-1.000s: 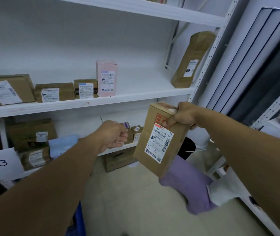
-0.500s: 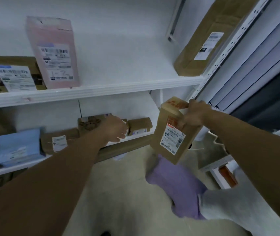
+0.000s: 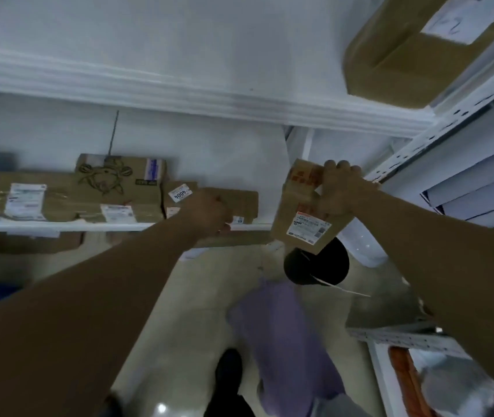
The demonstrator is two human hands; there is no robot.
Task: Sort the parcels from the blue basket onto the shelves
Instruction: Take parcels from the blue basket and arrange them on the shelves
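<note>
Labelled cardboard parcel [image 3: 295, 206] is carried lower, level with the lower shelf [image 3: 59, 226], gripped at its top by right hand [image 3: 340, 191], left hand [image 3: 206, 212] curled into a fist, nothing seen held

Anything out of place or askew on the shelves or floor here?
Yes: a purple bag lies on the floor, below the parcel the right hand grips, not on a shelf. The big box at the upper shelf's right end looks tilted.
</note>
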